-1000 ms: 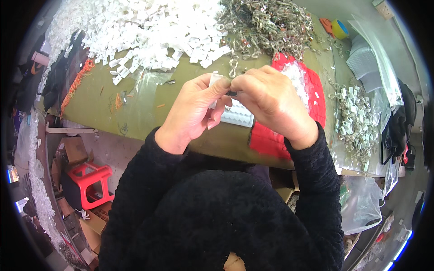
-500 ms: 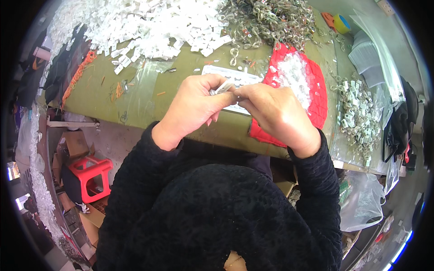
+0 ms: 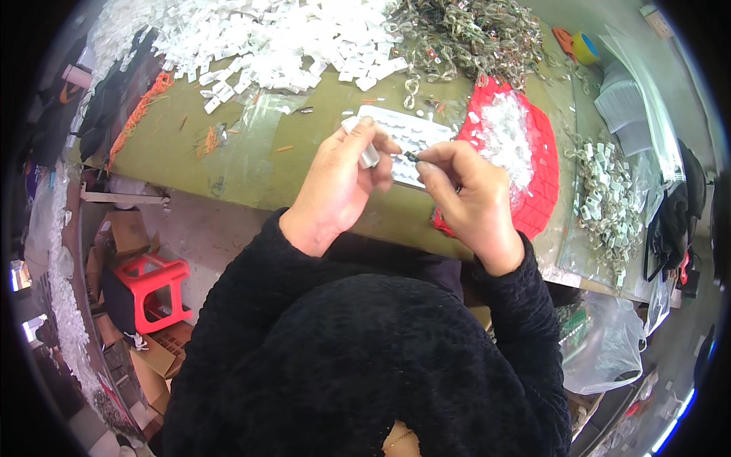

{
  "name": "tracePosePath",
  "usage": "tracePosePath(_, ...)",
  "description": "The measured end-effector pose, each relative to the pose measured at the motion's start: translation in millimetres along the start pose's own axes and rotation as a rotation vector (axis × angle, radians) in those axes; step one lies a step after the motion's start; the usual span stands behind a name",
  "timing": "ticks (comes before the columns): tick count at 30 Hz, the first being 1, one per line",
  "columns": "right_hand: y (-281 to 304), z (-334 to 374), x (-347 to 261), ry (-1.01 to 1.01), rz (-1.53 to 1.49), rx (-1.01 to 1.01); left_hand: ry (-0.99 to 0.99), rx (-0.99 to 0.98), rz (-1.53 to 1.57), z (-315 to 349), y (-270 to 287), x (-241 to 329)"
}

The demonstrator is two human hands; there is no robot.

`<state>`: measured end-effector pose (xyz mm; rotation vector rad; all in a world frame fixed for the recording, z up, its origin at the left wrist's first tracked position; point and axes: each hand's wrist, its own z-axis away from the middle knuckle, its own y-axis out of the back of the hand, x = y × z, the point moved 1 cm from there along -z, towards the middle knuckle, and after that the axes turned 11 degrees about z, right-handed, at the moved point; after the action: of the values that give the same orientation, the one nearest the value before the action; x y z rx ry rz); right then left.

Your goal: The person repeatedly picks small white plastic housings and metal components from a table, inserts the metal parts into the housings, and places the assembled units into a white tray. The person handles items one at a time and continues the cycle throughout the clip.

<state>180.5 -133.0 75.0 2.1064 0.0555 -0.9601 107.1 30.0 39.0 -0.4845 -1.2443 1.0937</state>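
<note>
My left hand (image 3: 329, 183) is closed around a small white plastic piece (image 3: 370, 157), which shows between the thumb and the curled fingers. A short gap to the right, my right hand (image 3: 480, 194) pinches a small dark piece (image 3: 411, 156) between thumb and fingertips. Its exact kind is too small to tell. Both hands are above the near part of the bench, in front of a white tray (image 3: 422, 129) with rows of cut-outs. The hands hide part of that tray. Beside my right hand lies a red cloth (image 3: 542, 164) bearing a heap of small clear-white bits (image 3: 504, 122).
White plastic pieces (image 3: 266, 46) form a big heap at the far left of the green bench (image 3: 251, 164). Metal clasps (image 3: 480, 34) are piled at the back. Clasps with pale tags (image 3: 605, 190) lie at right. A red stool (image 3: 156, 293) stands below left.
My hands have moved apart from each other. The white piece has tipped downward in my left hand, and a dark piece now shows at my right fingertips. The whole view has shifted slightly.
</note>
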Motion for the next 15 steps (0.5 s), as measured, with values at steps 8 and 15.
tracePosePath(8,-38,-6,-21,-0.391,-0.550,0.048,0.035,-0.314,0.130,8,-12,-5)
tracePosePath(15,-24,2,-25,-0.488,-0.768,0.025,-0.034,-0.400,-0.080,19,-7,2)
